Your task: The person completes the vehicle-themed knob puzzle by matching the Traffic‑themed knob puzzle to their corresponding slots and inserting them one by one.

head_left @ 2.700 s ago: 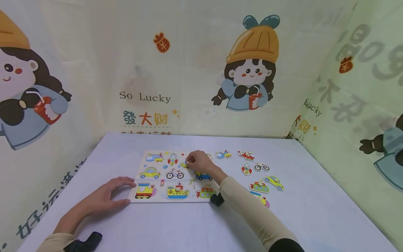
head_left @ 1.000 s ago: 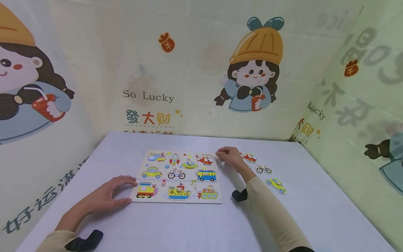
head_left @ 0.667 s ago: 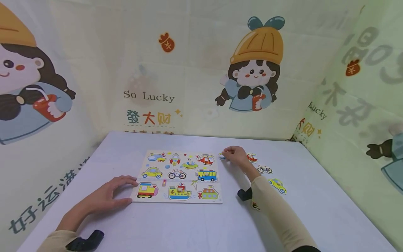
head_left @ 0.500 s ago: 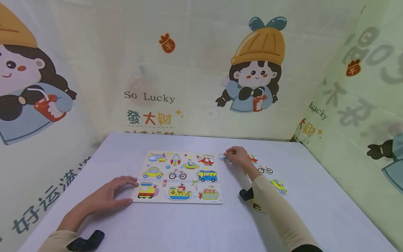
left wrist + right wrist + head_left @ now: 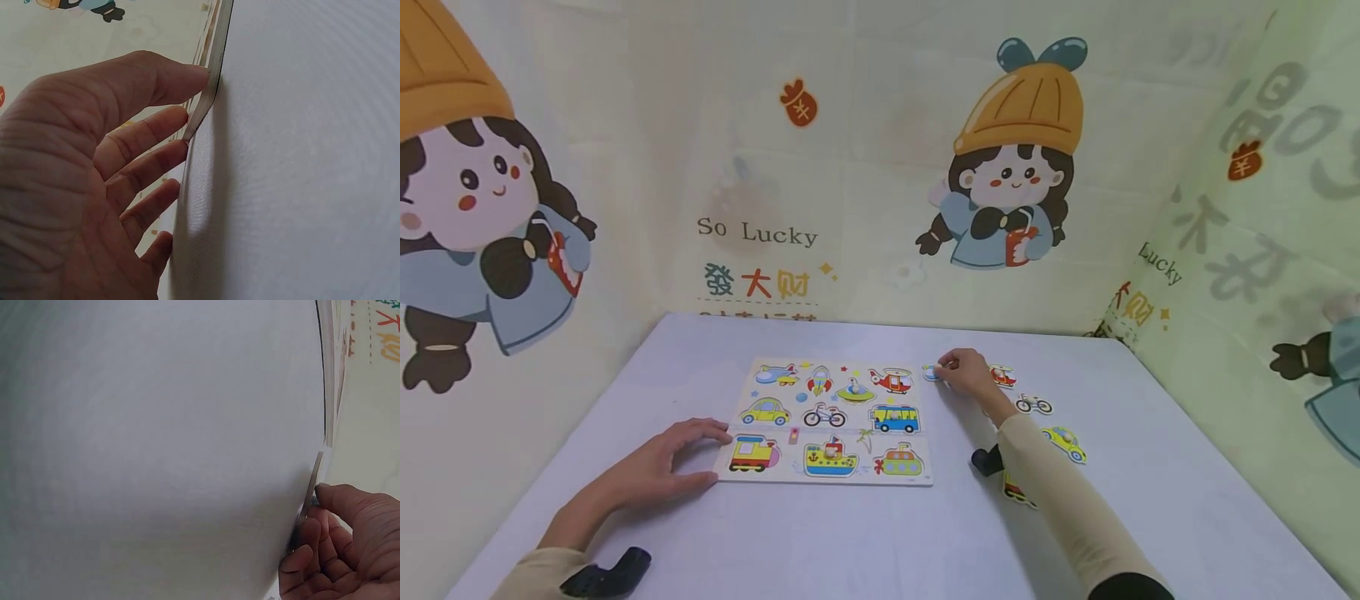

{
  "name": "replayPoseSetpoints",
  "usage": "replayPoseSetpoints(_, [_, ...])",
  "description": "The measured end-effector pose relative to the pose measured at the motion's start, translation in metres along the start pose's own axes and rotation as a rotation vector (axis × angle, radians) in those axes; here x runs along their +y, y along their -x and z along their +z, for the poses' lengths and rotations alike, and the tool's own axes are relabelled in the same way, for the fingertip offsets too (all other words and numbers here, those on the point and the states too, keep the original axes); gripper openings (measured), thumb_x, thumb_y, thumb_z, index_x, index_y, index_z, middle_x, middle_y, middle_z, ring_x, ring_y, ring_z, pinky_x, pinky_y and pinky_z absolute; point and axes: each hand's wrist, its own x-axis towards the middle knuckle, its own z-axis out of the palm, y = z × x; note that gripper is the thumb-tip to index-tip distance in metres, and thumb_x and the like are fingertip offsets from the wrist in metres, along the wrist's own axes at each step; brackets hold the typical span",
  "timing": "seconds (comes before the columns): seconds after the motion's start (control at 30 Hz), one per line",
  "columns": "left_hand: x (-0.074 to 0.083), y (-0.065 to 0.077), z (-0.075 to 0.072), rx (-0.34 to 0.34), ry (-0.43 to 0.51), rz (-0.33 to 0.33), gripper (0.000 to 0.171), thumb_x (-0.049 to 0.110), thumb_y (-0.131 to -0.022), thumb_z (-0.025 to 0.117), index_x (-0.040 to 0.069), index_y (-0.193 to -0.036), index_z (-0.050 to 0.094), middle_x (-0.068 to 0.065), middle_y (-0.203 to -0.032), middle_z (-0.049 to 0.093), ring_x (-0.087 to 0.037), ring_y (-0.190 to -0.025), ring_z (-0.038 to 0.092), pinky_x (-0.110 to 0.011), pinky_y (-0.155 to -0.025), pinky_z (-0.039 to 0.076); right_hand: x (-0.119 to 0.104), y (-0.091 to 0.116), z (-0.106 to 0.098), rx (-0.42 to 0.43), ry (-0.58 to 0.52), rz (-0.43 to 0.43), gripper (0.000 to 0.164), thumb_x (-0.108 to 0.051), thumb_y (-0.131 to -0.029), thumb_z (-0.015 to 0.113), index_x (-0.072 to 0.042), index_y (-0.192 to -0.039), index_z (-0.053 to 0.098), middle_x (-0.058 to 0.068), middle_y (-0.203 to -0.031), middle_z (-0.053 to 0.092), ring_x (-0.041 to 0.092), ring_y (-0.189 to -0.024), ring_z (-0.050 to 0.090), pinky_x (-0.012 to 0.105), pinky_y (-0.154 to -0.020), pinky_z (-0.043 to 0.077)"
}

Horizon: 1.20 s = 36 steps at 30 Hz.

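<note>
Puzzle board [image 5: 867, 474] on table [image 5: 820, 542], car piece [image 5: 1064, 444] to its right, bicycle piece [image 5: 1033, 405] behind car piece

Cream fabric backdrops [image 5: 880, 142] printed with cartoon girls [image 5: 981, 242] in orange hats [image 5: 1022, 108] and "So Lucky" lettering [image 5: 757, 232] border a white table [image 5: 820, 537] on three sides.

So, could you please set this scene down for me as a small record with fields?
Surface: white table
Board: flat white rectangular board with colourful vehicle pictures
Left grip: fingers at the board's left edge
Right grip: pinches a small flat blue piece, partly hidden
Loose right of board: flat red helicopter piece, bicycle-shaped piece, flat yellow car piece
Partly hidden: red-and-yellow flat piece, by the beige right sleeve
</note>
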Motion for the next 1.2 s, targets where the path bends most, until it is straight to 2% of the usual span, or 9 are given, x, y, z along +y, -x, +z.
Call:
replayPoseSetpoints(0.2, [0.000,-0.002,-0.001,-0.016,0.004,-0.024,0.048,0.038,-0.085,0.081,0.023,-0.127,0.065,-0.012,-0.143,0.057,-0.045,-0.138,0.043,-0.075,-0.104,0.039,0.001,0.000,-0.001,0.002,0.006,-0.018,0.023,-0.021,-0.096,0.070,-0.002,-0.110,0.070,0.010,-0.098,0.063,0.024,-0.091,0.055,0.027,-0.071,0.046])
replayPoseSetpoints(0.57, [0.001,-0.002,-0.001,-0.015,0.006,-0.016,0.046,0.037,-0.085,0.082,0.024,-0.126,0.066,-0.012,-0.143,0.057,-0.046,-0.138,0.043,-0.075,-0.104,0.039,0.005,0.001,0.001,0.025,0.005,-0.053,0.022,-0.020,-0.097,0.070,-0.002,-0.109,0.070,0.010,-0.095,0.065,0.023,-0.087,0.056,0.027,-0.070,0.046])
replayPoseSetpoints(0.83, [0.000,-0.001,-0.002,0.007,-0.004,0.028,0.045,0.035,-0.084,0.083,0.024,-0.125,0.066,-0.011,-0.140,0.059,-0.045,-0.135,0.047,-0.073,-0.104,0.041,-0.005,0.003,0.003,0.046,-0.055,-0.088,0.025,-0.022,-0.096,0.073,-0.002,-0.109,0.072,0.010,-0.095,0.067,0.021,-0.086,0.056,0.026,-0.070,0.046])
replayPoseSetpoints(0.97, [-0.002,0.000,-0.002,0.012,0.000,0.044,0.045,0.034,-0.084,0.083,0.024,-0.125,0.066,-0.010,-0.140,0.060,-0.045,-0.134,0.048,-0.072,-0.104,0.041,-0.016,0.007,0.008,0.030,-0.130,-0.074,0.026,-0.024,-0.095,0.075,-0.003,-0.109,0.073,0.009,-0.098,0.069,0.021,-0.089,0.057,0.026,-0.074,0.048])
replayPoseSetpoints(1.2, [-0.002,0.001,0.000,0.018,-0.014,0.058,0.043,0.034,-0.085,0.083,0.025,-0.124,0.066,-0.009,-0.140,0.060,-0.043,-0.134,0.050,-0.070,-0.104,0.042,-0.028,0.016,0.019,-0.039,-0.285,-0.058,0.028,-0.028,-0.096,0.074,-0.006,-0.113,0.073,0.007,-0.098,0.070,0.019,-0.088,0.060,0.025,-0.073,0.049])
